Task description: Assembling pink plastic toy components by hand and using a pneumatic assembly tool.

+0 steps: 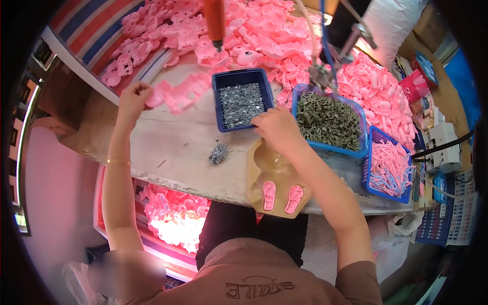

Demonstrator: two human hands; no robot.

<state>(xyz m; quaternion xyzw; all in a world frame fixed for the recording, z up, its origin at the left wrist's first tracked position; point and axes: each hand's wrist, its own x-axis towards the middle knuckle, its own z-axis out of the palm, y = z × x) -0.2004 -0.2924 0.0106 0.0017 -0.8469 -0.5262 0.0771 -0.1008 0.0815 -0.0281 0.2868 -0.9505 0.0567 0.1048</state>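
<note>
My left hand pinches one end of a pink molded plastic piece, which is held out over the left of the table and slightly blurred. At the right rim of a dark blue tray filled with small metal screws, my right hand has its fingers drawn together; whatever they hold, if anything, I cannot make out. Below that hand lies a tan molded fixture with rounded hollows, partly covered by my forearm. Two pink sole-shaped pieces sit in its near part. A small clump of screws rests on the tabletop.
Pink plastic parts are heaped across the back. An orange power screwdriver hangs above them. A blue bin of dark green metal pieces and a blue basket of pink and blue sticks stand right. More pink parts lie below the table edge.
</note>
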